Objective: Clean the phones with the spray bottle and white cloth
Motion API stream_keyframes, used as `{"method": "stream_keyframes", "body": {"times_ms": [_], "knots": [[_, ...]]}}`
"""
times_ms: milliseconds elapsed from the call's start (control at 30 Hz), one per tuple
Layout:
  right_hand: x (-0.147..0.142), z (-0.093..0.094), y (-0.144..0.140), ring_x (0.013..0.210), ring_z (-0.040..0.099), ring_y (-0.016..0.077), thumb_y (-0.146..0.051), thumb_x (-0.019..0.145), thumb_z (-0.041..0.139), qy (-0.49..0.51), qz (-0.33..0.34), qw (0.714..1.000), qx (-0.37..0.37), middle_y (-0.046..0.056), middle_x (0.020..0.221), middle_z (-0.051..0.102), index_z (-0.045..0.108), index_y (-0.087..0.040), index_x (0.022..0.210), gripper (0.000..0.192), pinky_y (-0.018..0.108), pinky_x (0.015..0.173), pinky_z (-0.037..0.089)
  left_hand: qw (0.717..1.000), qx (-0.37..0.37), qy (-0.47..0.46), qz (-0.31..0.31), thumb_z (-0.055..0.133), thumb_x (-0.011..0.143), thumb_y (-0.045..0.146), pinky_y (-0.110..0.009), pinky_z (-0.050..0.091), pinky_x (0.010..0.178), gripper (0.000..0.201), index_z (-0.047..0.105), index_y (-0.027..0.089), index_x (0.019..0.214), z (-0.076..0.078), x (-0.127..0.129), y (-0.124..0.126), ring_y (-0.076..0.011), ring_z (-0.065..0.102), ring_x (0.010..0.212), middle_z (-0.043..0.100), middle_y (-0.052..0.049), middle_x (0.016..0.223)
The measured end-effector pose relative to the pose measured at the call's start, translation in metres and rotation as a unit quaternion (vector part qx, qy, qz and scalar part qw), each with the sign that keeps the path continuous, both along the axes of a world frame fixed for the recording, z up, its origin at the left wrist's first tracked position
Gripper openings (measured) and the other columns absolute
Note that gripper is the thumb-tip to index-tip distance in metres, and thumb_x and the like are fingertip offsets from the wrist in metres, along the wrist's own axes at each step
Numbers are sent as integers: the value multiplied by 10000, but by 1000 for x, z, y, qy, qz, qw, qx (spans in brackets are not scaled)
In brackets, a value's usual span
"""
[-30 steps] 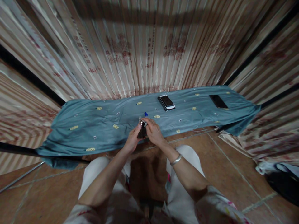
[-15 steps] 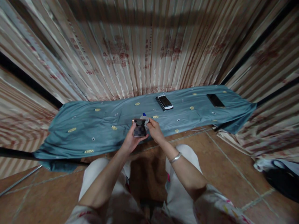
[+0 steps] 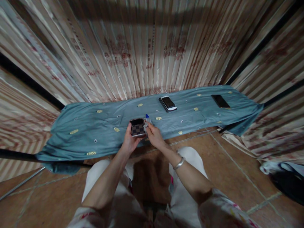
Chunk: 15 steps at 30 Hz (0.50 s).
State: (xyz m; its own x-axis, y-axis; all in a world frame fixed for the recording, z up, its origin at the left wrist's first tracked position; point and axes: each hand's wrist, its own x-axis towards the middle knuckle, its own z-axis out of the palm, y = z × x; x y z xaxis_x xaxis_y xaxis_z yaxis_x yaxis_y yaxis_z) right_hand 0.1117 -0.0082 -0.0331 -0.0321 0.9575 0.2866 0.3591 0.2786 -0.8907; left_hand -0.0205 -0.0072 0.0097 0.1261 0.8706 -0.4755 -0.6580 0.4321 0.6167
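Note:
My left hand (image 3: 129, 141) is closed around a small phone with a brown checkered surface (image 3: 137, 129) and a dark glossy strip at its top, holding it over the near edge of the cloth-covered bench. My right hand (image 3: 154, 134) pinches a pale grey crumpled wipe (image 3: 145, 125) against the phone's right edge. Just beyond those fingers shows a small blue-topped item (image 3: 147, 116) with a clear or pale body, partly hidden; its kind is unclear. Farther right, a white-and-black phone (image 3: 168, 104) lies on top of a dark flat object.
A teal patterned cloth (image 3: 80, 120) covers the long narrow bench. A black phone (image 3: 220, 101) lies toward its right end. Striped curtains (image 3: 142, 47) and dark poles (image 3: 256, 47) enclose the bench. A black bag-like item (image 3: 287, 183) sits on the tiled floor at right.
The phone has moved slightly left and turned so more of its checkered face shows. My right hand has shifted a little left and down, with the wipe now at the phone's edge.

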Motion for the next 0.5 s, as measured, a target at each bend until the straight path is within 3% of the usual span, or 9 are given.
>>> {"method": "stream_keyframes", "body": {"times_ms": [233,400,500], "knots": [[-2,3,-13,1220,652,230,-190,994,415,-104,33,993,47,141,1334,677,554,-165,1427,455,393,1060,508,1000,26,-3,11,328,1023,477,-351,584,714,518,716,146,929,0,-9,8,-182,678,630,752,-74,792],[-3,2,-15,1236,627,242,-116,971,404,-192,40,975,105,156,1320,673,556,-131,1424,479,429,1090,500,998,43,-41,-4,355,1003,547,-379,586,777,555,721,132,959,-1,-9,12,-222,717,765,755,-112,817],[-4,5,-16,1204,625,254,-91,974,385,-254,17,958,135,165,1297,668,606,-132,1372,457,449,1083,505,997,22,-71,22,348,1016,509,-366,586,780,526,711,148,894,-1,-7,15,-211,713,764,750,-92,790]]}}
